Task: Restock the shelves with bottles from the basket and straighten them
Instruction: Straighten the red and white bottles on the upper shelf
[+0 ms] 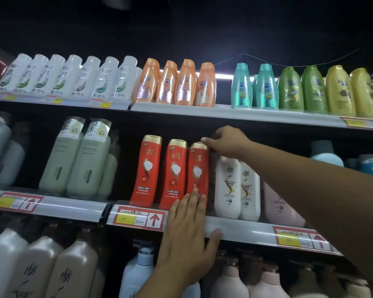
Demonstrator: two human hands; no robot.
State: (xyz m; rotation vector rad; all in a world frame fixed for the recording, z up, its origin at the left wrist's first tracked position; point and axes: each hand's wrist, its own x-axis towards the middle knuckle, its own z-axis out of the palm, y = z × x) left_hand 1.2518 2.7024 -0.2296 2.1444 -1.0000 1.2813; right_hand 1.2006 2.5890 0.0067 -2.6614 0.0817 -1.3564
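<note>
The left hand [186, 235] lies flat, fingers straight and together, pressing the bottom of the third red shampoo bottle [197, 177] on the middle shelf [235, 227]. The right hand [226, 143] curls its fingers over that bottle's gold cap. A hard push could tip it into the white bottle [227, 188] just beside it. No basket shows.

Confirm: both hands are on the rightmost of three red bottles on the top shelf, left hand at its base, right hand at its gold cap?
Not quite. The three red bottles stand on the middle shelf, not the top one. The head view shows the left hand at the base of the rightmost red bottle and the right hand at its gold cap.
</note>
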